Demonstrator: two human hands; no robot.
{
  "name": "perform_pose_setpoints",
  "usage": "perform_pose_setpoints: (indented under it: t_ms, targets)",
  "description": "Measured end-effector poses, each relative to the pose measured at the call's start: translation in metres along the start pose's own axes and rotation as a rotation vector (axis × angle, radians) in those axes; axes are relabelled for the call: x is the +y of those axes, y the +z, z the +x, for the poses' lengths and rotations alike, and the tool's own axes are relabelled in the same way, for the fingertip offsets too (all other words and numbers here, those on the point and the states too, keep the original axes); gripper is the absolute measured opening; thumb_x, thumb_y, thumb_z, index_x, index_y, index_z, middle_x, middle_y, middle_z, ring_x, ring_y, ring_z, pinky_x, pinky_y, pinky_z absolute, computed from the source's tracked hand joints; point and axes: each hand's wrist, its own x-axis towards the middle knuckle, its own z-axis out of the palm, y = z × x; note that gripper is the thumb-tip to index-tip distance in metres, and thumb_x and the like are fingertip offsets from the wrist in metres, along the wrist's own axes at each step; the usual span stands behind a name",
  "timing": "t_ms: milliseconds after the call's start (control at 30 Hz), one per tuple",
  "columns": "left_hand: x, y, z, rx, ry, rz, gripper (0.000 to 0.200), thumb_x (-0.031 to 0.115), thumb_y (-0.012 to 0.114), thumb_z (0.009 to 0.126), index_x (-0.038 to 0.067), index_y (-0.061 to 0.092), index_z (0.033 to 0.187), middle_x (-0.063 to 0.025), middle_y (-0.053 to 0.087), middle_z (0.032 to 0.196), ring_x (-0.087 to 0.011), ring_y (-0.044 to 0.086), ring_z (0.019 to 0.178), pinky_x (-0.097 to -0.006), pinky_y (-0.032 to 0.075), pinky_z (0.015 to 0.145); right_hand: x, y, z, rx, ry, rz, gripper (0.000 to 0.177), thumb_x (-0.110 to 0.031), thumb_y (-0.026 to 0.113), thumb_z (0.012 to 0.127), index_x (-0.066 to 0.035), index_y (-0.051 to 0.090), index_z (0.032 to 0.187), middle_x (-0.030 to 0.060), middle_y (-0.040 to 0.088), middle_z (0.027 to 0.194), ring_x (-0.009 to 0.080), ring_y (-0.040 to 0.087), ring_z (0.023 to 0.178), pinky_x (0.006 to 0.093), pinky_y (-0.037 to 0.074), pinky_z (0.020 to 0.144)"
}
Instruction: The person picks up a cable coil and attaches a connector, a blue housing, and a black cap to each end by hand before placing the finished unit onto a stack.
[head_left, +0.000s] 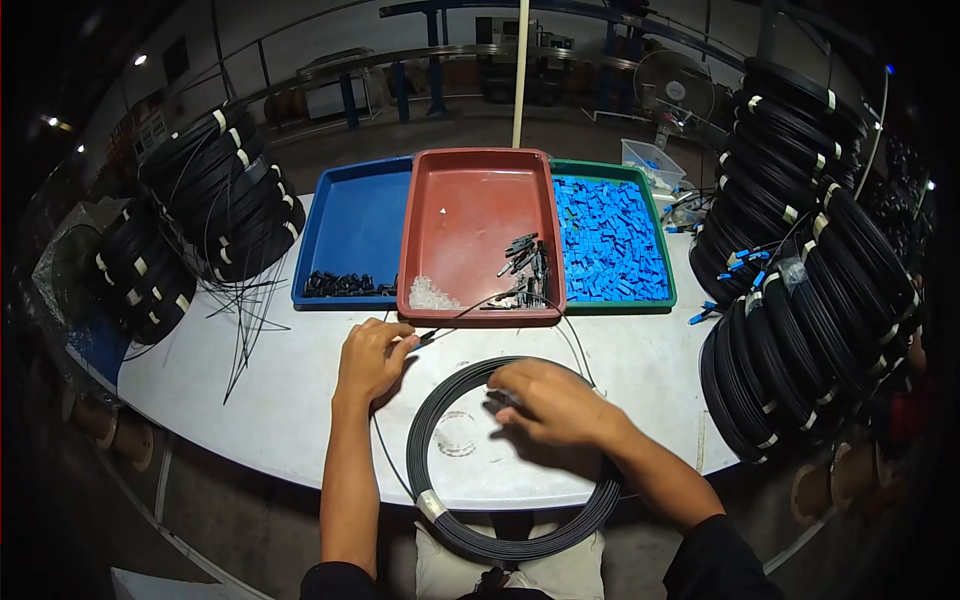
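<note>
My left hand (378,358) is closed in a pinch on the end of a thin black cable (460,317), with a small dark fitting at its tip near the front edge of the red tray (480,220). The cable loops right and runs down to a black cable coil (430,440), bound with a white tape band (431,505). This coil lies at the table's front edge, partly over my lap. Above its upper right side, my right hand (550,402) has its fingers curled, slightly blurred, around something small and dark that I cannot make out.
Black parts lie in the blue tray (352,190); clear and black pieces are in the red one. A green tray (668,255) holds many blue connectors (612,240). Stacked cable coils (225,190) stand left, more coils (800,330) right. Behind is a clear plastic box (652,165).
</note>
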Motion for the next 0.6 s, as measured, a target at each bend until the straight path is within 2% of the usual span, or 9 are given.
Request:
perform_pose_setpoints:
  t_ms: [67,100,167,233,300,367,500,567,600]
  targets:
    - [-0.008,0.0,-0.005,0.09,0.012,-0.021,0.021,0.024,0.07,0.088,0.005,0.078,0.094,-0.014,0.075,0.09,-0.0305,0.066,0.086,-0.041,0.05,0.082,-0.027,0.011,0.001,-0.013,0.079,0.067,0.044,-0.026,0.068,0.093,0.008,0.06,0.12,0.0273,0.066,0.115,0.042,0.064,0.112,0.0469,0.05,0.098]
    - [-0.013,0.0,-0.008,0.173,0.027,-0.037,0.02,0.023,0.07,0.089,0.006,0.078,0.094,-0.0128,0.075,0.09,-0.0307,0.066,0.09,-0.0418,0.048,0.085,-0.042,0.015,0.005,-0.029,0.119,0.076,0.049,-0.029,0.066,0.095,0.011,0.057,0.122,0.0299,0.066,0.111,0.0439,0.064,0.109,0.049,0.051,0.095]
    - [-0.02,0.0,-0.013,0.19,0.011,-0.068,0.018,0.02,0.069,0.09,0.006,0.077,0.098,-0.0121,0.075,0.095,-0.0307,0.066,0.091,-0.0415,0.048,0.086,-0.067,0.027,0.018,-0.119,0.251,0.135,0.061,-0.033,0.064,0.097,0.015,0.047,0.132,0.0372,0.063,0.113,0.0497,0.065,0.103,0.0506,0.052,0.092]
    - [-0.023,0.001,-0.015,0.304,-0.05,-0.122,0.017,0.018,0.069,0.09,0.006,0.077,0.1,-0.0127,0.075,0.095,-0.0314,0.066,0.092,-0.0416,0.048,0.086,-0.091,0.046,0.027,-0.148,0.338,0.144,0.069,-0.036,0.064,0.097,0.019,0.039,0.13,0.0393,0.062,0.108,0.0505,0.063,0.107,0.0516,0.054,0.087]
    - [-0.024,-0.001,-0.02,0.351,-0.084,-0.151,0.017,0.015,0.068,0.091,0.005,0.077,0.102,-0.0129,0.075,0.096,-0.0303,0.067,0.092,-0.0412,0.049,0.087,-0.115,0.06,0.035,-0.271,0.42,0.074,0.082,-0.041,0.064,0.097,0.02,0.029,0.14,0.0451,0.051,0.127,0.0535,0.06,0.114,0.0501,0.055,0.091]
    - [-0.028,0.0,-0.023,0.444,-0.186,-0.174,0.017,0.014,0.066,0.093,0.005,0.076,0.102,-0.0128,0.075,0.097,-0.0283,0.067,0.092,-0.0403,0.051,0.086,-0.13,0.081,0.033,-0.227,0.432,-0.079,0.093,-0.044,0.066,0.095,0.02,0.021,0.147,0.0501,0.042,0.134,0.0556,0.055,0.121,0.0485,0.055,0.095]
    - [-0.029,-0.001,-0.025,0.463,-0.236,-0.21,0.017,0.014,0.065,0.094,0.004,0.076,0.102,-0.0119,0.075,0.096,-0.0262,0.068,0.09,-0.039,0.052,0.085,-0.137,0.099,0.035,-0.234,0.44,-0.124,0.098,-0.044,0.067,0.094,0.019,0.016,0.149,0.0564,0.034,0.135,0.0629,0.048,0.125,0.0507,0.054,0.096]
    - [-0.029,0.001,-0.024,0.446,-0.23,-0.205,0.017,0.014,0.065,0.094,0.004,0.076,0.103,-0.0116,0.075,0.096,-0.0259,0.068,0.09,-0.0389,0.052,0.084,-0.136,0.106,0.035,-0.176,0.443,-0.09,0.098,-0.032,0.073,0.089,0.022,0.016,0.147,0.0603,0.03,0.133,0.063,0.05,0.123,0.0478,0.057,0.091]
    - [-0.028,0.002,-0.024,0.431,-0.228,-0.197,0.017,0.015,0.065,0.094,0.004,0.076,0.103,-0.0113,0.075,0.095,-0.0255,0.068,0.089,-0.0388,0.052,0.084,-0.136,0.109,0.035,-0.176,0.444,-0.096,0.098,-0.032,0.073,0.089,0.022,0.016,0.147,0.0603,0.03,0.133,0.063,0.05,0.123,0.0478,0.057,0.091]
